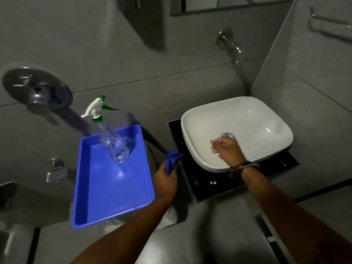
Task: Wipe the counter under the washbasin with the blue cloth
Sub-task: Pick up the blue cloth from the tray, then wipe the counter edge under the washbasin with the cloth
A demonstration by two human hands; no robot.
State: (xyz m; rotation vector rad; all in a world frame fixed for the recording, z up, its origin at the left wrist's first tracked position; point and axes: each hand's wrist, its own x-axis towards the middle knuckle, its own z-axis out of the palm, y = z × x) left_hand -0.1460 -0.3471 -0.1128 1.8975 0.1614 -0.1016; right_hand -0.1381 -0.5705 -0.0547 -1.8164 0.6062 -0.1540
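Observation:
A white washbasin (pixel 253 119) sits on a small black counter (pixel 215 189) in the corner. My left hand (pixel 165 182) is shut on a bunched blue cloth (pixel 172 160), held just off the counter's left edge, beside the basin. My right hand (pixel 227 149) rests inside the basin near its metal drain (pixel 228 135), fingers loosely curled with nothing in them. Bangles circle the right wrist.
A blue plastic tray (pixel 114 189) to the left holds a clear spray bottle (pixel 112 138) with a white and green trigger. A wall tap (pixel 231 46) juts out above the basin. A mixer valve (pixel 38 90) is on the left wall.

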